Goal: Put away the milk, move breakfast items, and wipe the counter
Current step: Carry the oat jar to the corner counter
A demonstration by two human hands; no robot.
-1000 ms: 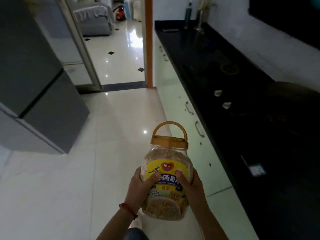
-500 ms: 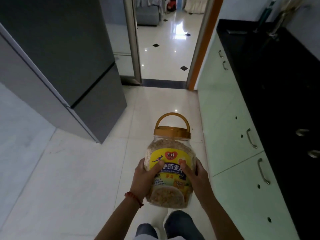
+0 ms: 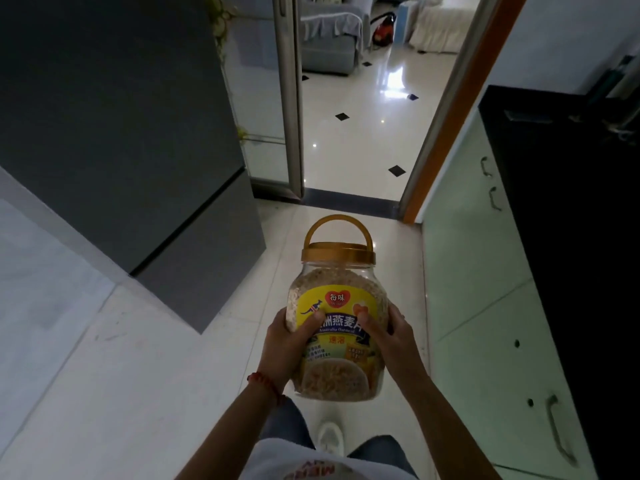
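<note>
A clear plastic oatmeal jar (image 3: 337,292) with a gold lid, an arched handle and a yellow label is held upright in front of me, above the floor. My left hand (image 3: 285,344) grips its left side with the thumb across the label. My right hand (image 3: 388,336) grips its right side, thumb on the label too. A red bead bracelet circles my left wrist. The jar is nearly full of oat flakes.
A grey fridge (image 3: 114,140) stands at the left. Pale green cabinets (image 3: 485,306) under a black counter (image 3: 571,220) run along the right. Ahead, an open doorway (image 3: 353,133) leads onto a glossy tiled floor with a sofa beyond.
The view has swung left away from the counter and moved toward the doorway; the fridge now fills the left. Both hands keep the same hold on the jar.
</note>
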